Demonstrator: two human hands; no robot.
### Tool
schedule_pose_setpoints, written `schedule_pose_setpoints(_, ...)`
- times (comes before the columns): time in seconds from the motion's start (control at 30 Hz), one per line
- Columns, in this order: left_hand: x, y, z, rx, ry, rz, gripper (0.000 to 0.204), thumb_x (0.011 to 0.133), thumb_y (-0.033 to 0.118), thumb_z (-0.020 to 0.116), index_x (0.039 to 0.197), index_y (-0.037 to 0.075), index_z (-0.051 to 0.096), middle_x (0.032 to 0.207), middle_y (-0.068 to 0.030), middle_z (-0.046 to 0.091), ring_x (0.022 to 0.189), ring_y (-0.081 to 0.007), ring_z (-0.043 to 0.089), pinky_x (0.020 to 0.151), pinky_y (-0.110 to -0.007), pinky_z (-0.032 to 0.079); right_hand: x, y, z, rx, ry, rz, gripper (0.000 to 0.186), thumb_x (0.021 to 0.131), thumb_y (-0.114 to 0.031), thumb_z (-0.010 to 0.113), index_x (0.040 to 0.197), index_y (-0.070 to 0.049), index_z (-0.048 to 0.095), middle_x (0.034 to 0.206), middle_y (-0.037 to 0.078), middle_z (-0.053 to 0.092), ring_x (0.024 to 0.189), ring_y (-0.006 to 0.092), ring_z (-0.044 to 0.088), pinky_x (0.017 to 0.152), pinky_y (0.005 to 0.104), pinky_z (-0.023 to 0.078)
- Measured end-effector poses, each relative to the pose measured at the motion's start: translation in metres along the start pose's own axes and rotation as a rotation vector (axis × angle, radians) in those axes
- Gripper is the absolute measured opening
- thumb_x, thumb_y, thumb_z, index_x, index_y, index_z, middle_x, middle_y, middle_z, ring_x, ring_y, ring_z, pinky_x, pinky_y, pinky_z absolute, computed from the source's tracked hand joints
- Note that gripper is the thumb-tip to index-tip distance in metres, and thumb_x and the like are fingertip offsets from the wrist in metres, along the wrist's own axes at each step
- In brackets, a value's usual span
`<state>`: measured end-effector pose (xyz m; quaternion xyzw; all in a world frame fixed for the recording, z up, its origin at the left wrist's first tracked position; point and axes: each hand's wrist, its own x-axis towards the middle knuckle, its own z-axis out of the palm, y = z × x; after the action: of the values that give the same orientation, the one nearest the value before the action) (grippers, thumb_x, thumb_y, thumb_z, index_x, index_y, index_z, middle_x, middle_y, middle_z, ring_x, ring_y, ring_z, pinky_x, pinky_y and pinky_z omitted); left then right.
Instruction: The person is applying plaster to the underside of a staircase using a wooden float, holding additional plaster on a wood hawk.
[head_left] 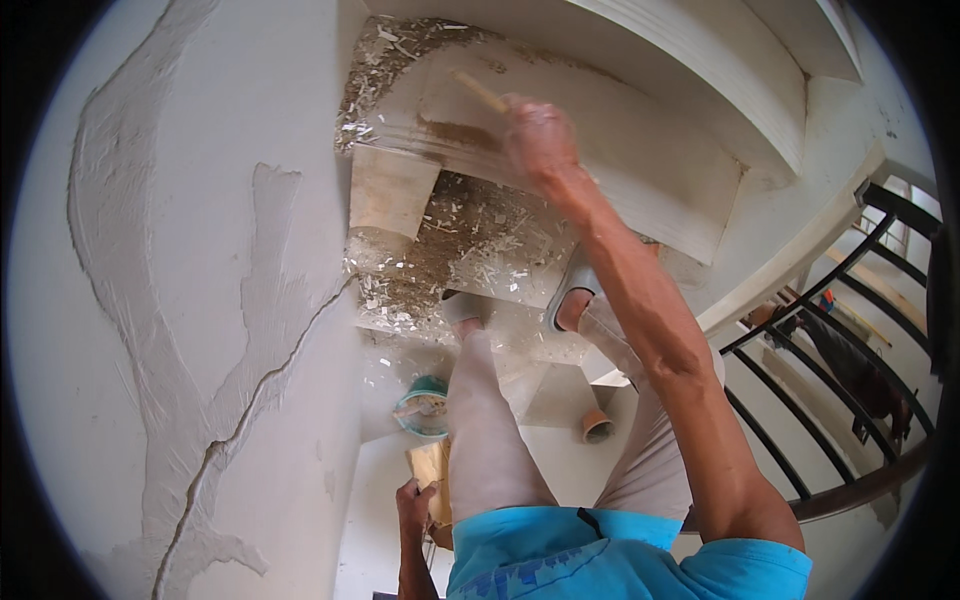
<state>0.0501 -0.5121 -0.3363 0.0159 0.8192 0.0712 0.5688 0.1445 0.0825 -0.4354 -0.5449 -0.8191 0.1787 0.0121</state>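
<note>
My right hand (541, 137), smeared by motion, is closed around a thin, pale stick-like tool (480, 91) and reaches over a stair step. The tool's kind cannot be made out. Below it, the step (640, 150) is coated with dust and has a brown patch (460, 133) near its edge. Low on the left, my left hand (412, 503) grips a yellowish, board-like piece (430, 468), its thumb lying on the face. Just above that piece stands a teal bucket (424, 408) with pale material inside.
White chips and brown debris (450, 230) litter the steps, beside a pale square slab (392, 188). My feet stand on a lower step. A terracotta-coloured pot (597, 425) lies behind. A cracked, patched wall (230, 300) rises at left; a black railing (830, 350) curves at right, with a person (850, 365) beyond.
</note>
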Motion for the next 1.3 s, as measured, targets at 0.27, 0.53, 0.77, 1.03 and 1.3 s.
schedule_pose_setpoints(0.27, -0.009, -0.026, 0.018, -0.095, -0.035, -0.038, 0.025, 0.075, 0.015, 0.073, 0.090, -0.004, 0.067, 0.070, -0.0098, 0.066, 0.064, -0.0150, 0.061, 0.062, -0.033, 0.050, 0.057, 0.039, -0.002, -0.145, 0.225, -0.089, 0.017, 0.087, -0.005, 0.048, 0.096, -0.002, 0.062, 0.098, 0.019, 0.068, 0.093, 0.0383, 0.067, 0.081, 0.0460, 0.054)
schedule_pose_setpoints(0.53, -0.005, -0.063, 0.030, -0.103, -0.023, -0.013, 0.026, 0.075, 0.013, 0.073, 0.096, -0.003, 0.068, 0.075, -0.0108, 0.068, 0.065, -0.0144, 0.061, 0.063, -0.032, 0.050, 0.097, 0.001, 0.012, -0.190, 0.131, -0.101, 0.019, 0.085, -0.004, 0.049, 0.096, -0.001, 0.064, 0.093, 0.022, 0.068, 0.091, 0.0398, 0.067, 0.080, 0.0484, 0.054)
schedule_pose_setpoints(0.77, -0.007, -0.057, 0.041, -0.100, -0.045, -0.021, 0.023, 0.075, 0.012, 0.073, 0.092, -0.003, 0.069, 0.071, -0.0092, 0.066, 0.062, -0.0141, 0.060, 0.058, -0.032, 0.048, 0.102, -0.048, 0.021, -0.119, 0.138, -0.100, 0.020, 0.086, -0.007, 0.052, 0.093, -0.001, 0.069, 0.095, 0.021, 0.070, 0.092, 0.0358, 0.069, 0.081, 0.0437, 0.056)
schedule_pose_setpoints(1.03, 0.000, -0.060, 0.044, -0.221, 0.006, -0.008, 0.020, 0.076, 0.010, 0.071, 0.092, -0.003, 0.069, 0.067, -0.0096, 0.065, 0.059, -0.0136, 0.059, 0.057, -0.032, 0.048, 0.051, -0.099, 0.076, -0.038, 0.236, -0.538, 0.010, 0.086, -0.004, 0.052, 0.092, -0.002, 0.059, 0.083, 0.017, 0.064, 0.078, 0.0318, 0.067, 0.071, 0.0417, 0.056)
schedule_pose_setpoints(1.3, 0.003, -0.076, 0.041, -0.152, -0.009, 0.033, 0.018, 0.077, 0.010, 0.072, 0.085, -0.004, 0.065, 0.062, -0.0090, 0.061, 0.056, -0.0121, 0.054, 0.054, -0.032, 0.045, -0.036, -0.089, 0.065, 0.003, 0.021, -0.633, 0.007, 0.080, -0.006, 0.055, 0.085, -0.001, 0.057, 0.085, 0.016, 0.062, 0.079, 0.0307, 0.064, 0.068, 0.0396, 0.055)
